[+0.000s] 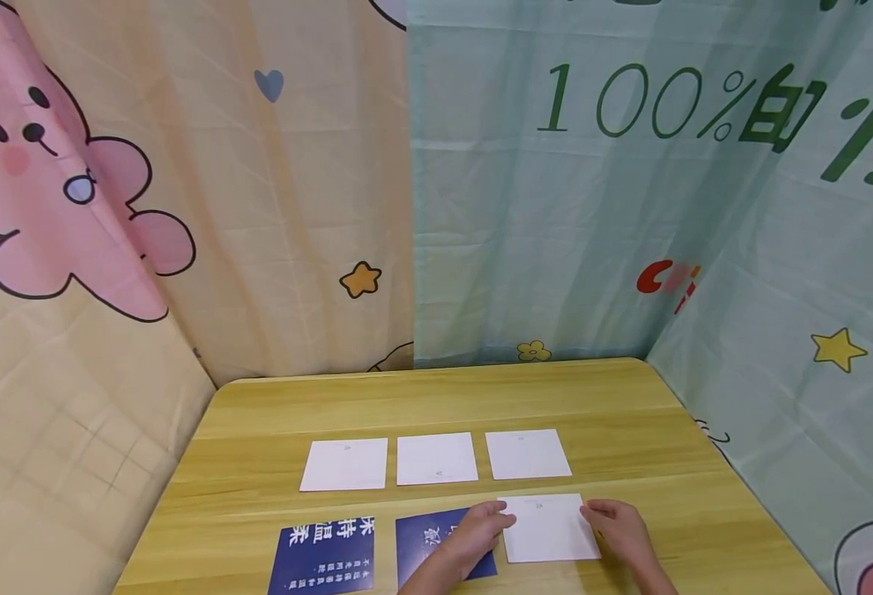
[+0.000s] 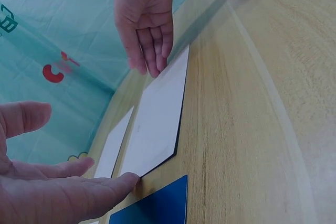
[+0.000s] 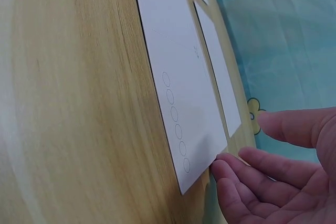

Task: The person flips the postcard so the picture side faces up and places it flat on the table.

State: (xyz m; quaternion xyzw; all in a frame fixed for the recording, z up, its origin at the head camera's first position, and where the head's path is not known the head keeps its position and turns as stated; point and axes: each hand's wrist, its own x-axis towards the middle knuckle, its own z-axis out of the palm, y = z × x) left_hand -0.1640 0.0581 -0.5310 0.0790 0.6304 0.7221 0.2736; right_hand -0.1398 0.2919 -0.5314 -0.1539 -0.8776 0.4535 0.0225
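Observation:
A white postcard (image 1: 551, 529) lies flat on the wooden table, blank side up, between both hands. In the right wrist view a row of small circles (image 3: 174, 114) shows along its near edge. My left hand (image 1: 473, 541) touches the card's left edge with straight fingertips, its thumb raised off it in the left wrist view. At the opposite edge, my right hand (image 1: 622, 533) touches the card's side with its fingertips, thumb held apart. Under my left forearm, a blue postcard (image 1: 424, 549) with white characters is partly covered.
Another blue postcard (image 1: 325, 558) with white writing lies at the front left. Behind is a row of white cards: left (image 1: 343, 467), middle (image 1: 437, 456), right (image 1: 529, 456). Printed curtains (image 1: 332, 207) hang around the table (image 1: 243, 463).

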